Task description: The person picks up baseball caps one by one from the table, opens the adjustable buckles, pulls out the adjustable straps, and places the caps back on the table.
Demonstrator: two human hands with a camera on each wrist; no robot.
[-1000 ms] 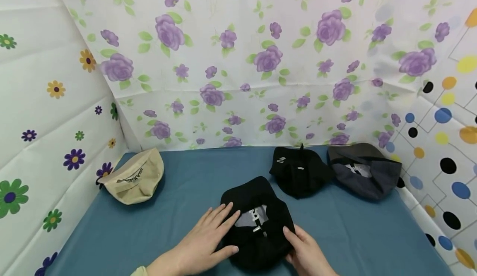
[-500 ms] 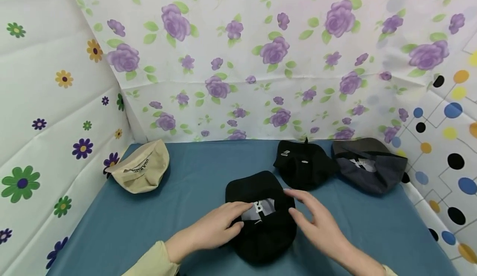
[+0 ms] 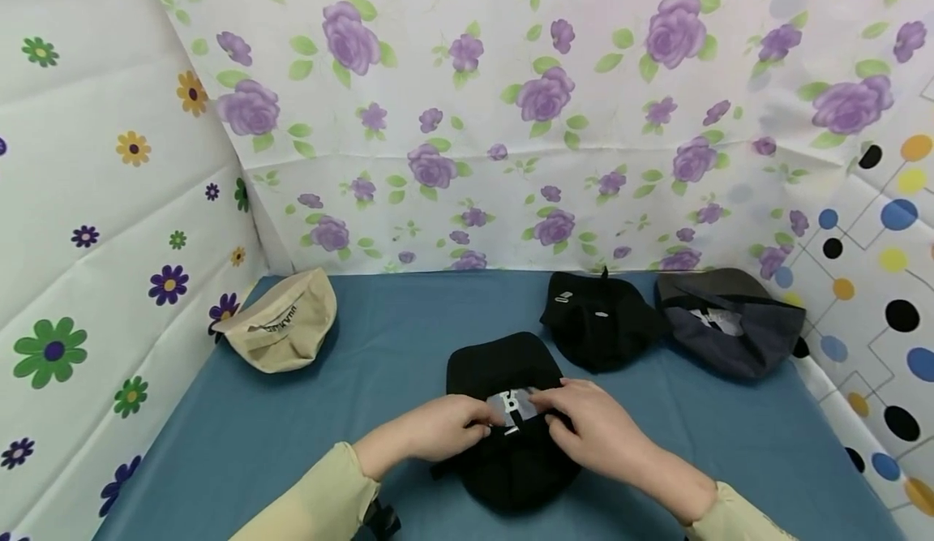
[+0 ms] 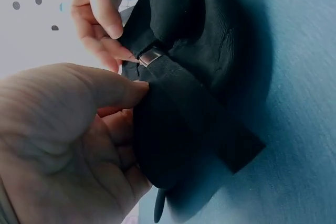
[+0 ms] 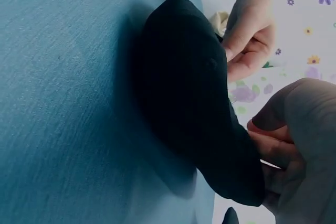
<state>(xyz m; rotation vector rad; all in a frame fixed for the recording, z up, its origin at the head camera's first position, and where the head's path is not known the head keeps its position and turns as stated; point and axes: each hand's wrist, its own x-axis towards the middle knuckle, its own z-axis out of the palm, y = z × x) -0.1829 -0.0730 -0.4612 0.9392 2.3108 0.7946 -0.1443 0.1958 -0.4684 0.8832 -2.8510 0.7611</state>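
A black cap (image 3: pixel 514 476) lies upturned near the front of the blue table, its grey lining and white lettering showing through the opening. My left hand (image 3: pixel 445 427) pinches its left rim, thumb on the fabric beside the strap and fingers beneath, as the left wrist view shows. At the strap sits a small metal buckle (image 4: pixel 150 57). From the other side my right hand (image 3: pixel 601 427) pinches the opposite rim with thumb and forefinger, close to the buckle. In the right wrist view the cap's dark crown (image 5: pixel 181 77) hides most of the strap.
A beige cap (image 3: pixel 284 326) sits at the back left. Toward the back right are another black cap (image 3: pixel 601 322) and a dark grey cap (image 3: pixel 730 326), side by side. Patterned cloth walls (image 3: pixel 409 79) border the blue table (image 3: pixel 394 322) at the back and sides.
My right hand let go of the cap's right edge, rose, and came back to pinch the rim nearer the opening. My left hand went from lying flat on the cap to pinching its rim.
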